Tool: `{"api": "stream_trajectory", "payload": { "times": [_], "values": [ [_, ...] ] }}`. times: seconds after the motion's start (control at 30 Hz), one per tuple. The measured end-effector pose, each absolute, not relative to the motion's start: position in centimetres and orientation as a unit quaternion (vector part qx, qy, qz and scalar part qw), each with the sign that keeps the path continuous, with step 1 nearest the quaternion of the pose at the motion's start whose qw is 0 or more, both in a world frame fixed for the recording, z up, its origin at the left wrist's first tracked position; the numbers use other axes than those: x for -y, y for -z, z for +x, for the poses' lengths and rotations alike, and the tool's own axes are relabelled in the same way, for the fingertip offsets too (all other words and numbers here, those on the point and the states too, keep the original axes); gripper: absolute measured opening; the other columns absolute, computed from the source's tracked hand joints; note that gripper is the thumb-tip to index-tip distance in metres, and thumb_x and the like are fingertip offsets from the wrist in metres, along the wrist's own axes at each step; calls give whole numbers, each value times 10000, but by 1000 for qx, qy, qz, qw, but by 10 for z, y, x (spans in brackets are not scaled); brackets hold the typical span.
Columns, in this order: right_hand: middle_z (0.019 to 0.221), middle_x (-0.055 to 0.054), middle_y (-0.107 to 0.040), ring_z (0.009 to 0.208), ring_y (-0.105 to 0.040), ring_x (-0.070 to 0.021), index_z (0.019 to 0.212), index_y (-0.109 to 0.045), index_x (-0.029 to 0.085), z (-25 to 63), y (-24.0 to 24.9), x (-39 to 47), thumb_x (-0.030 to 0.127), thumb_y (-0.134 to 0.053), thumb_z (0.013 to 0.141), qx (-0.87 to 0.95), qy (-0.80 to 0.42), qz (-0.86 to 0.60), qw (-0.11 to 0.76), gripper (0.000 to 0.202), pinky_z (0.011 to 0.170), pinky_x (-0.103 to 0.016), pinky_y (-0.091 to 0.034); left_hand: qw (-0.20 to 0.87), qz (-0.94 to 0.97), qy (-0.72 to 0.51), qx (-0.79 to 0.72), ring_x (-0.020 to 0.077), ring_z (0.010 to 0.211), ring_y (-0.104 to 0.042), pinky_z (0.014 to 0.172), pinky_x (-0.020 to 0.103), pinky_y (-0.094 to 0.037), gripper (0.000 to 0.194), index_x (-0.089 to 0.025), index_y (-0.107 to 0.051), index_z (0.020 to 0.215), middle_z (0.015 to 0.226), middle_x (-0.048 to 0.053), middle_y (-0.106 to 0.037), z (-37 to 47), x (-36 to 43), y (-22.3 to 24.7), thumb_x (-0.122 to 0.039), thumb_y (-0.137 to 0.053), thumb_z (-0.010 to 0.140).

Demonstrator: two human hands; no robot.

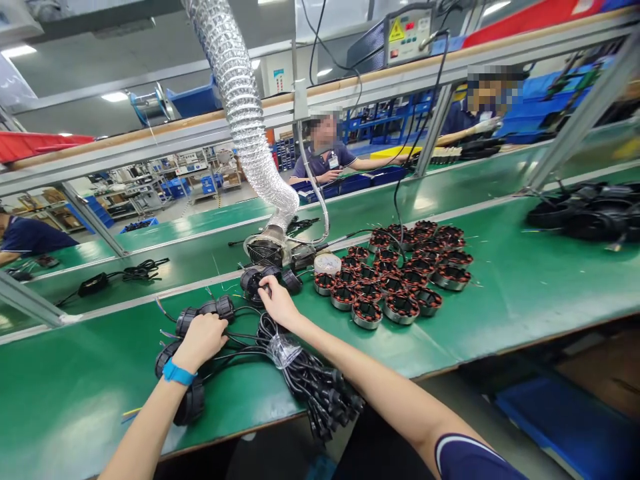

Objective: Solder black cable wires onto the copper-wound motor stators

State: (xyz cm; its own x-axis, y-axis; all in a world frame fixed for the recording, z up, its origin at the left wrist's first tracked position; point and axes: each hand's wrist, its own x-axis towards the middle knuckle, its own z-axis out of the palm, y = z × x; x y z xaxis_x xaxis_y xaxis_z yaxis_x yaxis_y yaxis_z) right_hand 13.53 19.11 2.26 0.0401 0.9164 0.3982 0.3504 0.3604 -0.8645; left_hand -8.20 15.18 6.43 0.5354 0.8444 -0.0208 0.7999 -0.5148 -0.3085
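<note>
My left hand [204,339], with a blue band at the wrist, curls over a black round plastic housing [220,307]; its fingertips are partly hidden. Further to the right, my right hand [278,301] has its fingers bent onto another black round housing [253,283] below the duct mouth. What lies under those fingers is hard to make out. Under and beside my left wrist sit more black housings [190,402] with loose coloured wire ends. Black cables run from them into a bundle [305,373] wrapped in clear plastic, whose plug ends hang over the table's front edge.
Several copper-wound stators [367,312] stand grouped on the green table [500,313], near a roll of tape [327,264]. A silver flexible duct [240,113] comes down behind my hands. Black parts [595,213] lie far right. Co-workers [327,157] sit across the bench.
</note>
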Motion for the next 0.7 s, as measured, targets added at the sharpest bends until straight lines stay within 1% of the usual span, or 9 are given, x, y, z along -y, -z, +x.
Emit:
{"api": "stream_trajectory", "payload": {
  "times": [0.07,0.13,0.2,0.27,0.37,0.47,0.6,0.63,0.7],
  "values": [
    [723,25,-534,636,-520,-162,1102,-499,189,138,-28,-188,269,-488,885,660,-250,-488,514,232,688,-295,-431,143,-855,-89,491,306,871,-667,733,375,-463,114,-160,-697,861,874,153,-709,-78,-153,-66,-201,-604,809],
    [854,-24,-578,741,-559,-176,1167,-482,177,143,-29,-185,278,-463,908,655,-202,-485,543,278,765,-320,-455,161,-843,-89,505,303,860,-674,722,367,-463,109,-158,-697,830,854,148,-713,-75,-152,-68,-181,-596,796],
    [991,-76,-582,881,-571,-194,1143,-503,174,149,-23,-183,282,-460,913,620,-161,-498,585,258,866,-350,-453,185,-836,-76,511,303,847,-675,717,369,-464,137,-150,-699,808,835,148,-709,-73,-150,-69,-181,-565,813],
    [1033,-90,-573,908,-567,-200,1073,-528,180,155,-12,-183,270,-481,887,578,-172,-525,601,211,898,-372,-447,214,-830,-51,512,303,831,-672,719,380,-464,214,-141,-697,778,813,152,-700,-72,-148,-70,-190,-502,854],
    [866,-30,-594,714,-565,-170,969,-534,196,157,7,-185,268,-526,837,549,-243,-543,588,150,762,-350,-479,246,-820,-22,517,313,826,-666,729,400,-462,325,-136,-698,758,809,161,-688,-71,-147,-70,-219,-421,906],
    [653,53,-545,564,-537,-145,956,-498,209,150,19,-191,289,-562,817,544,-301,-527,579,173,615,-293,-463,227,-816,-49,529,331,817,-665,719,418,-466,324,-113,-711,779,815,175,-685,-69,-151,-67,-214,-427,899],
    [746,59,-540,529,-537,-111,1010,-420,212,139,27,-199,256,-609,755,503,-353,-515,598,321,550,-261,-457,170,-829,-66,529,336,899,-640,786,443,-472,178,-117,-705,814,885,164,-668,-73,-153,-76,-149,-533,782],
    [785,52,-538,532,-535,-103,1015,-410,213,137,28,-201,246,-624,734,495,-360,-511,604,355,547,-258,-459,132,-846,-49,514,322,934,-627,816,438,-475,178,-135,-701,858,928,144,-659,-75,-152,-83,-145,-564,745],
    [829,45,-531,539,-526,-89,1016,-397,215,135,30,-204,225,-643,701,483,-374,-497,616,399,550,-253,-465,25,-886,12,462,272,997,-605,876,406,-484,286,-185,-681,983,1029,95,-632,-76,-151,-99,-149,-580,718]
  ]
}}
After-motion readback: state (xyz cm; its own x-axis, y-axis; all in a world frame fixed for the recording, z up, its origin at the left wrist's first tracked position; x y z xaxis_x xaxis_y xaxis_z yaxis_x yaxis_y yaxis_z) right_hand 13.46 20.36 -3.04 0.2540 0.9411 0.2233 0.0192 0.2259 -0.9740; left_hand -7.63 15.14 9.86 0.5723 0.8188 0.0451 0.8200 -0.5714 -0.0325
